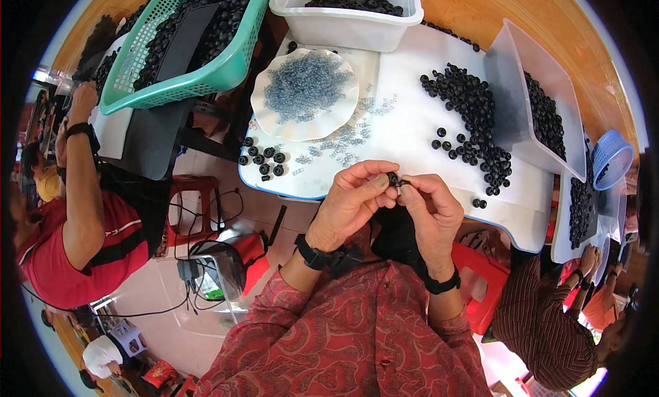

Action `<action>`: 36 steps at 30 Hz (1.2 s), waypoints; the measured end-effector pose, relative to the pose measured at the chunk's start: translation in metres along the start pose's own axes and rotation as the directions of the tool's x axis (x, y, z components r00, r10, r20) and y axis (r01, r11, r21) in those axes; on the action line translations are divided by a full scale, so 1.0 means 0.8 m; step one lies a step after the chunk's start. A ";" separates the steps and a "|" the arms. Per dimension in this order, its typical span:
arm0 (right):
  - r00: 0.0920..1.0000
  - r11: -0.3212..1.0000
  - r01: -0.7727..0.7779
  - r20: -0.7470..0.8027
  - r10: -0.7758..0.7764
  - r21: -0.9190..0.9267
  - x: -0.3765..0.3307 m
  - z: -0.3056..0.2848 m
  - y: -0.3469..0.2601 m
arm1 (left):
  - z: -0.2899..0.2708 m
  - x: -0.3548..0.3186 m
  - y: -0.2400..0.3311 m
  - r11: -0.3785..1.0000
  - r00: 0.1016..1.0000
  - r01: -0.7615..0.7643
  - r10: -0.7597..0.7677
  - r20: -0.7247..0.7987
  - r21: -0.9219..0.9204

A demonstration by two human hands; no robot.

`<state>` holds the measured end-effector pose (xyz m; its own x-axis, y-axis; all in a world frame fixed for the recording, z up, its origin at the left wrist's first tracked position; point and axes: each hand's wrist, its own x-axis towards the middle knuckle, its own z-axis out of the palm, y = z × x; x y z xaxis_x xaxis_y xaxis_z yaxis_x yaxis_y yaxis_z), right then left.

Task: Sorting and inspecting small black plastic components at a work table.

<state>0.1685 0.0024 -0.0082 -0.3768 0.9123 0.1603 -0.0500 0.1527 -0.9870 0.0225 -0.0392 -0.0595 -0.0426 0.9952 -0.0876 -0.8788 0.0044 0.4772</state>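
From my remote seat I see the left hand (351, 203) pinching a small black part (392, 179), thumb against finger. Right hand (436, 211) pinches a tiny dark piece (405, 183) immediately right of it; hands equally near, long axis can't tell.

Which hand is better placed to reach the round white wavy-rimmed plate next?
Probably the left hand, nearer that plate; the right hand lies farther away. Both hands meet at a small round black piece.
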 end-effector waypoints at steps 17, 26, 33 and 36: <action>0.979 0.929 0.202 0.100 -0.180 -0.311 0.011 0.006 -0.020 | 0.001 -0.005 -0.004 0.992 0.996 -0.086 0.085 -0.021 -0.094; 0.950 0.874 0.292 0.226 -0.217 -0.388 0.018 0.003 -0.028 | -0.008 -0.010 -0.001 0.989 0.990 -0.135 0.132 0.042 0.067; 0.959 0.937 0.210 0.244 -0.142 -0.279 0.017 -0.003 -0.027 | -0.006 -0.011 -0.002 0.994 0.995 -0.083 0.086 0.050 -0.066; 0.978 0.979 0.119 0.188 -0.087 -0.166 0.011 -0.002 -0.020 | -0.008 -0.010 -0.005 0.990 0.993 -0.067 0.079 0.090 -0.128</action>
<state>0.1673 0.0089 0.0090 -0.5384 0.8076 0.2408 0.0593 0.3214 -0.9451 0.0232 -0.0476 -0.0658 -0.0687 0.9972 0.0299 -0.9275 -0.0749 0.3662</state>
